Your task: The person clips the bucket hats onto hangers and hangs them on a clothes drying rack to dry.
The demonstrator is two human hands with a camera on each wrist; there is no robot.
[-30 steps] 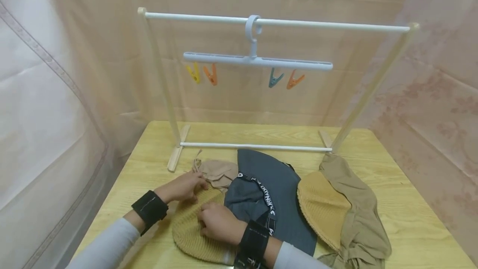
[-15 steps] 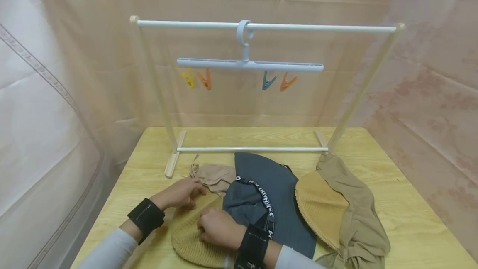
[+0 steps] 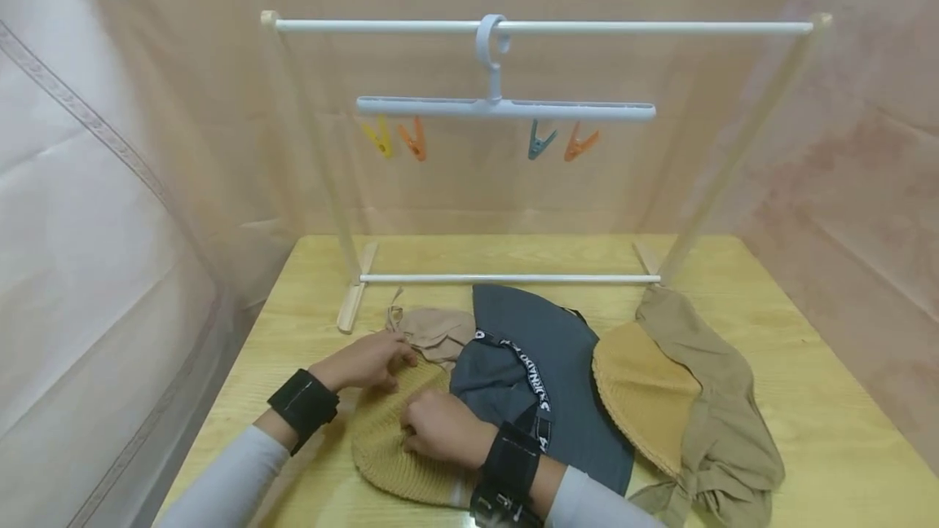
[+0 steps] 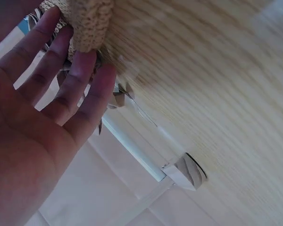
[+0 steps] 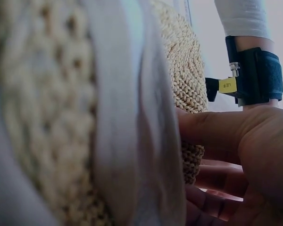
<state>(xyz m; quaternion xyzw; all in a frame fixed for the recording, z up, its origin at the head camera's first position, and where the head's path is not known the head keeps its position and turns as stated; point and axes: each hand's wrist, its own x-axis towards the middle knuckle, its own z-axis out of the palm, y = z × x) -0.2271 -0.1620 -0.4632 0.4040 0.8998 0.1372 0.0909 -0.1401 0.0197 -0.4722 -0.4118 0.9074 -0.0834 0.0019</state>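
A tan woven sun hat (image 3: 392,463) lies at the left of the row of hats. My left hand (image 3: 367,361) is at its far left edge; in the left wrist view the hand's (image 4: 42,108) fingers are nearly straight, their tips touching the woven rim (image 4: 92,23). Over the hat's right part, my right hand (image 3: 447,430) bends its fingers. Close up in the right wrist view, that hand (image 5: 245,150) holds the hat between thumb and fingers, beside a pale cloth band (image 5: 151,141). Some fingertips are hidden. Tan cloth with thin ties (image 3: 433,328) lies beyond the hat.
Right of the woven hat lies a dark grey bucket hat (image 3: 565,406) with a lettered strap. Beside it is a yellow woven hat (image 3: 649,406) with khaki cloth (image 3: 726,398). Behind stands a rack (image 3: 587,26) with a clip hanger (image 3: 506,108) bearing several coloured clips.
The head view has shifted slightly up and down. Both hands stay at the woven hat, with only small finger movement on the left, and the hats keep their places.
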